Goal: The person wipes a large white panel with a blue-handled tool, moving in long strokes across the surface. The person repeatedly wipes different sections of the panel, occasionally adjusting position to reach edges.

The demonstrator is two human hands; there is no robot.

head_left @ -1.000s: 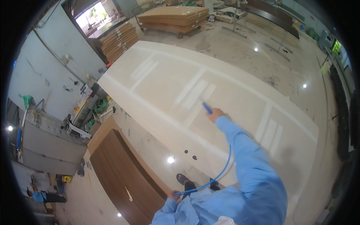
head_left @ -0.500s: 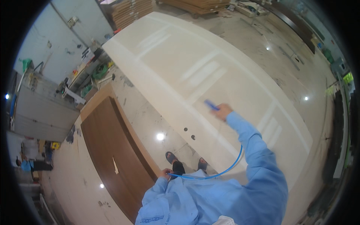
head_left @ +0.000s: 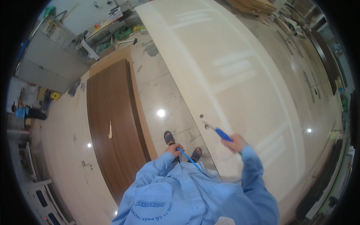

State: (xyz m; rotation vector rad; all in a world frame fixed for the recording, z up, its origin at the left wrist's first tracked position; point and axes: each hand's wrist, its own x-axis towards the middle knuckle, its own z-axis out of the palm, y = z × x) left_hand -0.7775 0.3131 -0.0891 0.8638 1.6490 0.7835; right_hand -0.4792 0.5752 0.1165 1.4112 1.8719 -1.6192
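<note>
A long pale panel (head_left: 187,48) with whitish bands slants across the workshop above a worn, shiny floor (head_left: 153,93). To my left lies a dark brown panel (head_left: 108,93) with a pale scrap (head_left: 110,129) on it; my sandalled feet (head_left: 169,137) stand between the two panels. My left hand (head_left: 174,150) pinches a blue hose (head_left: 192,164) in front of my shirt (head_left: 176,198). My right hand (head_left: 237,143) is wrapped round a blue-handled tool (head_left: 224,134) over the pale panel's near edge. Its long axis runs obliquely, thin tip forward and left, near two dark holes (head_left: 201,116); I can't tell if it touches.
</note>
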